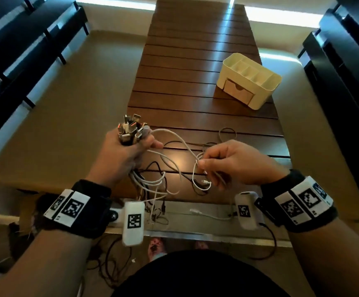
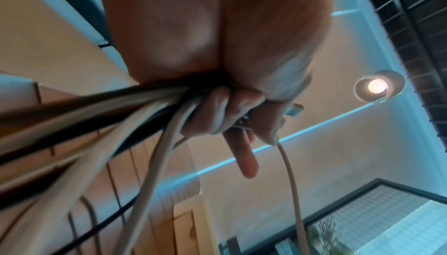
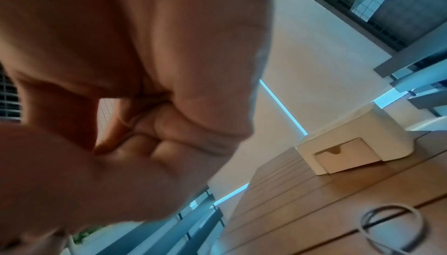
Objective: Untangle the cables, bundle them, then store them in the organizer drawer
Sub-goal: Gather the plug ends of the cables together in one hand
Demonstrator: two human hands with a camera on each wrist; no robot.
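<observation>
My left hand (image 1: pixel 129 144) grips a bunch of cable ends (image 1: pixel 130 129), their metal plugs sticking up above the fist. White and black cables (image 1: pixel 153 181) hang from under it over the table's near edge. In the left wrist view the curled fingers (image 2: pixel 225 110) wrap the cable bundle (image 2: pixel 135 110). My right hand (image 1: pixel 204 162) pinches a loop of white cable (image 1: pixel 193 168) between thumb and forefinger, to the right of the left hand. In the right wrist view the right hand (image 3: pixel 135 135) is curled; the cable is hidden there. The cream organizer (image 1: pixel 249 80) stands far right, its drawer (image 1: pixel 237 92) shut.
The slatted wooden table (image 1: pixel 185 61) stretches away from me. A rubber band (image 1: pixel 228 133) lies on it beyond my right hand, also seen as a loop (image 3: pixel 392 222). Dark benches (image 1: pixel 24 50) flank the table on the left, more dark furniture (image 1: pixel 345 71) on the right.
</observation>
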